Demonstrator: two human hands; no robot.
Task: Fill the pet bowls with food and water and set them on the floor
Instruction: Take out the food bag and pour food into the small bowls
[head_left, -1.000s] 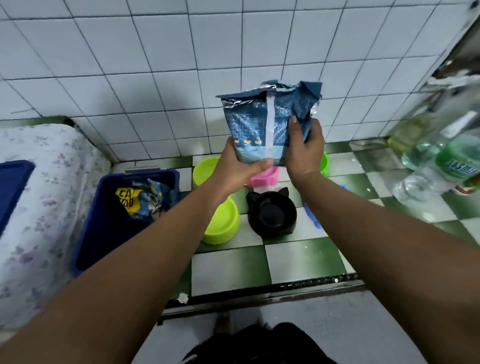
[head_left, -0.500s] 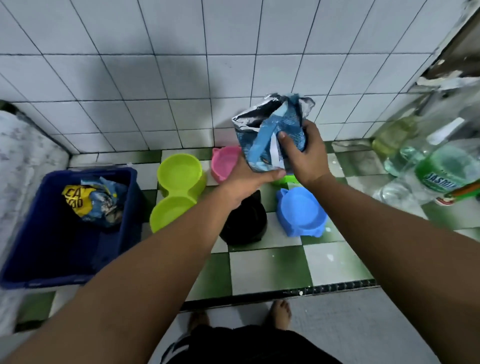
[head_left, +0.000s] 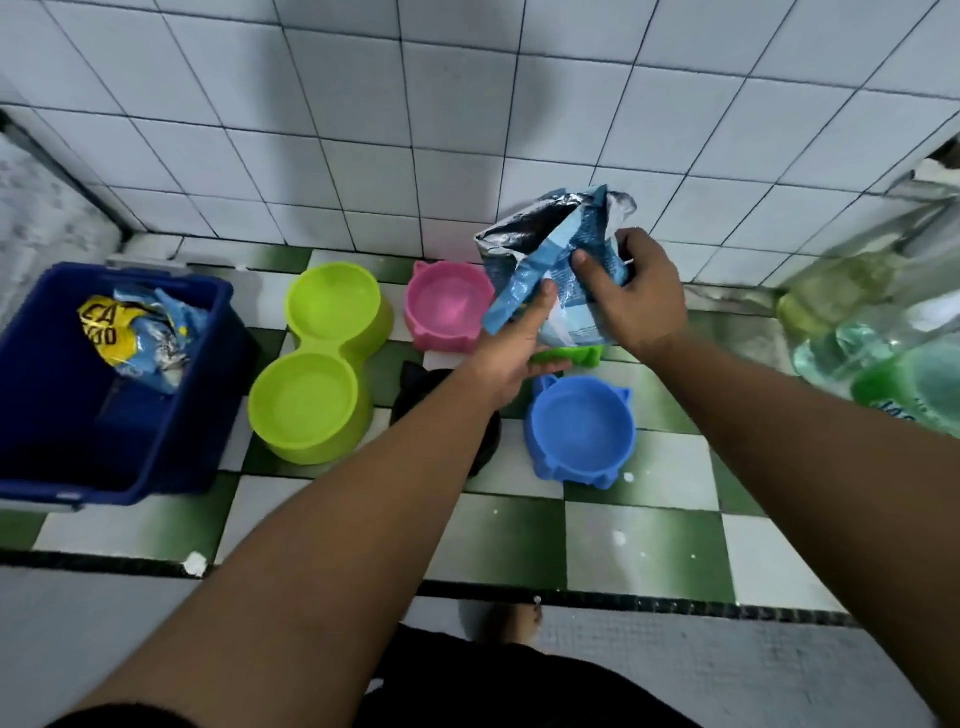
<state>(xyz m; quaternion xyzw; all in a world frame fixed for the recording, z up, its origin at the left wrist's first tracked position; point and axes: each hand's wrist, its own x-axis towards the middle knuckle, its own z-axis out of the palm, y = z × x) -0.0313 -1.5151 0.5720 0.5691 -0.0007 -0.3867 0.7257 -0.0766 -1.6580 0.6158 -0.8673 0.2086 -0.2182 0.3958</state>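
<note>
Right of centre, the left hand (head_left: 511, 353) and right hand (head_left: 631, 296) curl fingers round the opened food bag (head_left: 550, 244), steadying it over the green bowl (head_left: 576, 356), apparently for pouring.

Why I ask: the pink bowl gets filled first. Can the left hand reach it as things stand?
Probably yes: the pink bowl lies right beside the left hand with nothing between them, but that hand is holding the food bag and would have to let go first.
</note>
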